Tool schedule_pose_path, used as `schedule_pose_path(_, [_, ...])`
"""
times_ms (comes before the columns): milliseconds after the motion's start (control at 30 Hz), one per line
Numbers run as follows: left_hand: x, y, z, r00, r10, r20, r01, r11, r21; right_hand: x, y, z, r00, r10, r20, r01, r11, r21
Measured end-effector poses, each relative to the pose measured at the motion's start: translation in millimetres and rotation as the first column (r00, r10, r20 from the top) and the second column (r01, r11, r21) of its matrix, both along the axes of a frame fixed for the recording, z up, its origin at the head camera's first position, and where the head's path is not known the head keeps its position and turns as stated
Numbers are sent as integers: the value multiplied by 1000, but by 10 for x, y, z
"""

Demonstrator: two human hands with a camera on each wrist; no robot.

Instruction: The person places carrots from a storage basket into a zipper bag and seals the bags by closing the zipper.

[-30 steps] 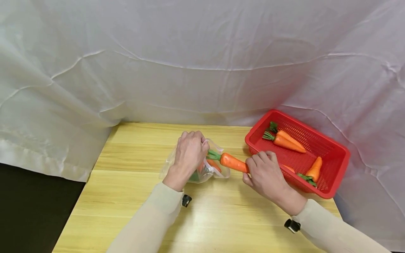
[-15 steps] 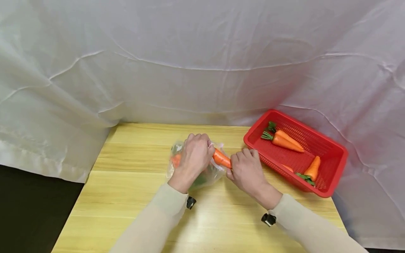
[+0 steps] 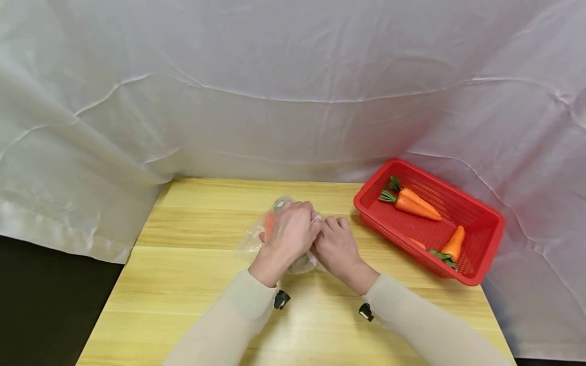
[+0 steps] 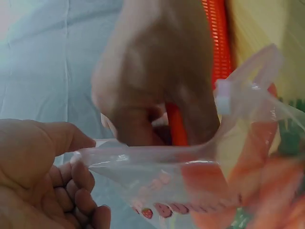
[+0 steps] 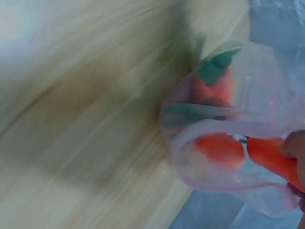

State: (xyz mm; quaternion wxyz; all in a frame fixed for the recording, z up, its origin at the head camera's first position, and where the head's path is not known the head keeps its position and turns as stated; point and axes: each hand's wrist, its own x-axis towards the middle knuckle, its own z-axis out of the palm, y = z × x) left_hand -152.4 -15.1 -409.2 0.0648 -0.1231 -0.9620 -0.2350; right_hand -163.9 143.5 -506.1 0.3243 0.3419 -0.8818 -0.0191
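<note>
Left hand (image 3: pixel 293 229)'s pinching the rim of a clear zip bag (image 4: pixel 143 155) that's already got carrots (image 5: pixel 214 90) in it, and the right hand (image 3: pixel 339 249)'s gripping another carrot (image 5: pixel 269 157) partway through the mouth. Red plastic basket (image 3: pixel 480 213) off to the right holds a few more. Wood-grain table (image 3: pixel 183 274), wrinkly pale cloth (image 3: pixel 274 122) behind.

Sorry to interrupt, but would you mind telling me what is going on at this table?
A person is handling carrots and a clear bag. The left hand pinches the rim of the bag, while the fingers of the right hand hold a carrot partly inside its mouth. The bag already contains other carrots. Off to the right, a red basket holds more carrots.
</note>
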Motion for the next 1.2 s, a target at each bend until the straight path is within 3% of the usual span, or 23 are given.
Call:
schedule_pose_path(167, [-36,-61,4,997,73,19,-74,995,62,-31,-53,12,994,-67,90,61,996,67])
schedule_pose_path(267, [-88,-152,-7,990,138,21,-140,985,106,-18,-54,72,987,-42,158,34,998,54])
schedule_pose_path(367, [-136,-245,10,983,184,12,-184,973,139,17,13,94,985,27,168,-16,998,-66])
schedule_pose_path(500, [-162,-342,60,977,212,6,-210,963,170,61,169,16,982,-21,188,61,975,-213])
schedule_pose_path(567, [-162,-378,70,975,222,0,-218,959,178,72,229,-45,963,-70,260,133,963,-233])
schedule_pose_path(667, [-144,-399,62,973,227,-30,-220,962,162,62,255,-79,914,-102,393,207,950,-234])
schedule_pose_path(800, [-88,-337,-34,981,168,-93,-162,985,65,4,169,32,862,-71,502,269,903,-334])
schedule_pose_path(967, [-7,-245,-199,977,97,-191,-114,991,-77,-89,21,231,828,5,561,317,821,-475])
schedule_pose_path(1100, [11,-273,-149,964,150,-219,-169,983,-68,-131,-16,331,817,46,574,334,774,-537])
schedule_pose_path(1200, [-7,-349,-50,954,223,-201,-239,969,-58,-166,6,355,834,6,552,341,781,-523])
